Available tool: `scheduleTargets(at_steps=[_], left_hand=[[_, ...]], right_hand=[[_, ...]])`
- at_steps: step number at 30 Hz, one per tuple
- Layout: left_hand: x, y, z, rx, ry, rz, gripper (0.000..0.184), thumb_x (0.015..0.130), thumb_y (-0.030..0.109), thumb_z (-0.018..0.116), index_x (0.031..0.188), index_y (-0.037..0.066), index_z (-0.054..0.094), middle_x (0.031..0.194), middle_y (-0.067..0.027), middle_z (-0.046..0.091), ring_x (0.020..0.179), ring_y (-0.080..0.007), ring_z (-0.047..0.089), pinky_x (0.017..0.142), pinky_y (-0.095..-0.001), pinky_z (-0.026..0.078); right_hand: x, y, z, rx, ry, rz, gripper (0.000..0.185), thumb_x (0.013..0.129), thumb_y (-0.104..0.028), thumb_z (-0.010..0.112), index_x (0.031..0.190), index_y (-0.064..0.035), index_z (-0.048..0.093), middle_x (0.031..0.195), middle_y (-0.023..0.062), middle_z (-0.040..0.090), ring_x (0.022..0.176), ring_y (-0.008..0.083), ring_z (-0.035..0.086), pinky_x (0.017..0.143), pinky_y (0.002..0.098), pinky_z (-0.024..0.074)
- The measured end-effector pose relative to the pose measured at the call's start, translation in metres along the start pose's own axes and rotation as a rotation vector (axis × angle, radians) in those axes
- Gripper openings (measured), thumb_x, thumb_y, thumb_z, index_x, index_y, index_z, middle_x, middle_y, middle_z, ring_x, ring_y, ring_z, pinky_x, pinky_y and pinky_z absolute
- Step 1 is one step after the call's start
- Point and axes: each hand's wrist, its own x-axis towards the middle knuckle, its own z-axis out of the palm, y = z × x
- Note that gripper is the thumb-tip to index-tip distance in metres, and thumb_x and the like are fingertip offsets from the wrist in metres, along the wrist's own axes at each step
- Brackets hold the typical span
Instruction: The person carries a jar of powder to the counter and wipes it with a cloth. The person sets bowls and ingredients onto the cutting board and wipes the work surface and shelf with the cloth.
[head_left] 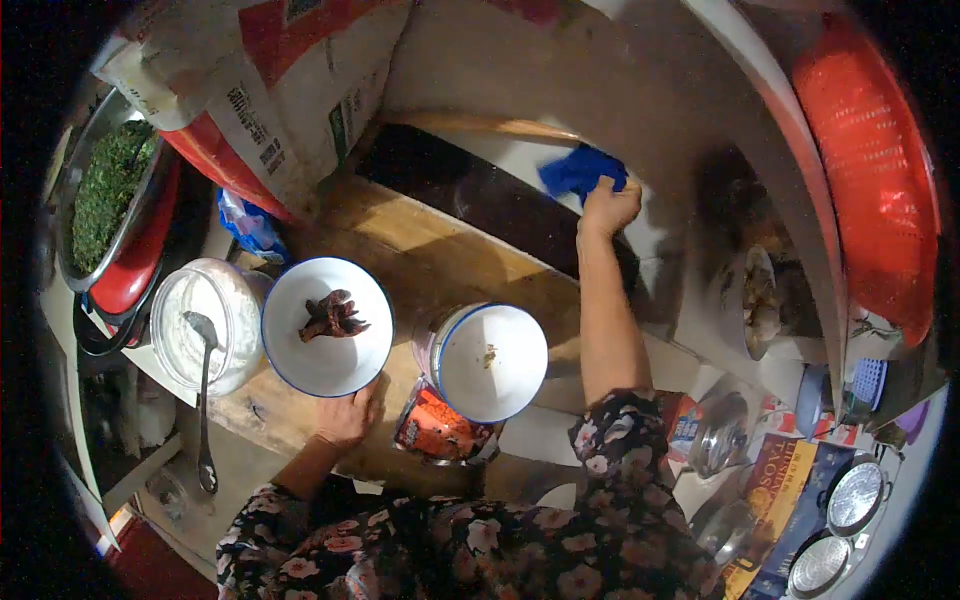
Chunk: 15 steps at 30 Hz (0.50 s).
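Note:
My right hand (610, 205) is closed on a blue cloth (580, 172), stretched out toward a white surface beyond the dark strip. My left hand (350, 415) is at the near edge of a white bowl with a blue rim (330, 365); the bowl covers its fingers, so I cannot tell whether it grips or leans. Several dark reddish-brown dried pieces (335, 317) lie in that bowl. To its right, a second blue-rimmed bowl (510, 375) has a few small bits at its bottom. A red-orange packet (440, 430) sits just in front of this second bowl.
At left, a clear tub of white powder (170, 340) carries a metal spoon (207, 410). Farther left is a metal basin of chopped greens (105, 200). A large printed sack (270, 110) rises behind the wooden board (440, 240). A red basket (865, 180) stands at right.

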Motion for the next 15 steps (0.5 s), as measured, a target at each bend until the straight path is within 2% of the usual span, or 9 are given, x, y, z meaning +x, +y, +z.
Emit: scheduleTargets(at_steps=[1,4,6,7,9,10,12,14,15], left_hand=[[0.0,-0.002,-0.001,-0.038,-0.032,-0.02,0.046,0.071,0.021,0.055,0.115,0.009,0.047,0.118,-0.013,0.044,0.104,-0.0324,0.045,0.084,-0.0448,0.036],[0.006,0.002,-0.007,0.001,-0.007,-0.002,0.044,0.072,0.02,0.053,0.115,0.01,0.047,0.118,-0.0124,0.045,0.105,-0.0317,0.044,0.084,-0.0442,0.036],[-0.002,-0.003,0.009,0.013,-0.007,-0.004,0.044,0.072,0.022,0.053,0.114,0.009,0.047,0.112,-0.0145,0.048,0.1,-0.0332,0.046,0.082,-0.0454,0.037],[-0.004,-0.005,0.014,0.044,-0.006,-0.008,0.044,0.072,0.023,0.053,0.114,0.008,0.048,0.105,-0.0165,0.051,0.094,-0.0346,0.049,0.081,-0.0465,0.038],[-0.001,-0.005,0.008,0.042,-0.006,0.005,0.044,0.073,0.023,0.053,0.114,0.008,0.049,0.105,-0.0165,0.051,0.095,-0.0344,0.049,0.081,-0.0462,0.038],[-0.001,-0.004,0.005,0.04,-0.011,0.015,0.043,0.073,0.023,0.052,0.113,0.008,0.049,0.105,-0.0165,0.051,0.095,-0.0342,0.049,0.081,-0.0459,0.038],[-0.004,-0.01,0.007,0.069,0.003,0.041,0.042,0.074,0.023,0.052,0.113,0.008,0.05,0.105,-0.0166,0.051,0.096,-0.034,0.049,0.082,-0.046,0.038],[-0.002,-0.011,0.009,0.079,0.03,0.064,0.041,0.074,0.023,0.052,0.112,0.008,0.05,0.105,-0.0168,0.051,0.097,-0.0339,0.048,0.082,-0.0461,0.038],[-0.003,-0.008,0.009,0.039,0.017,0.026,0.038,0.077,0.021,0.048,0.113,0.01,0.05,0.11,-0.0144,0.049,0.099,-0.0334,0.047,0.083,-0.0453,0.037]], right_hand=[[-0.001,0.014,0.001,-0.001,0.003,0.01,0.034,0.077,-0.017,0.057,0.103,0.0054,0.052,0.1,0.0189,0.055,0.083,0.0241,0.056,0.075,0.038,0.0457],[0.011,0.043,-0.024,0.634,0.076,0.253,0.029,0.078,-0.014,0.055,0.1,0.0045,0.053,0.101,0.0144,0.057,0.08,0.0243,0.057,0.066,0.0355,0.0478],[0.01,0.012,-0.059,0.345,0.066,0.129,0.03,0.074,-0.01,0.058,0.099,0.0039,0.052,0.104,0.0166,0.055,0.086,0.0279,0.055,0.073,0.037,0.046],[0.006,0.008,-0.055,0.338,0.066,0.125,0.03,0.074,-0.01,0.058,0.099,0.0039,0.052,0.104,0.0166,0.055,0.086,0.0279,0.055,0.073,0.037,0.046],[-0.002,-0.006,-0.032,-0.375,0.208,-0.327,0.029,0.071,-0.007,0.058,0.098,0.0026,0.052,0.103,0.0198,0.054,0.093,0.0325,0.052,0.082,0.0377,0.041],[-0.008,-0.02,-0.024,-0.042,0.193,-0.161,0.025,0.069,-0.006,0.057,0.093,0.001,0.053,0.097,0.0212,0.054,0.094,0.0358,0.049,0.086,0.0367,0.0366],[-0.005,-0.011,-0.018,-0.261,0.088,-0.061,0.018,0.073,-0.011,0.057,0.087,0.0006,0.052,0.098,0.0182,0.055,0.092,0.0325,0.051,0.083,0.037,0.0383],[0.012,0.045,-0.003,0.311,0.314,-0.023,0.02,0.076,-0.014,0.058,0.087,0.0009,0.052,0.101,0.0147,0.055,0.092,0.0286,0.051,0.083,0.0375,0.0381],[0.034,0.149,0.045,0.595,0.349,-0.123,0.032,0.082,-0.022,0.053,0.104,0.0013,0.053,0.11,0.0153,0.053,0.104,0.0232,0.048,0.092,0.0343,0.0345]])
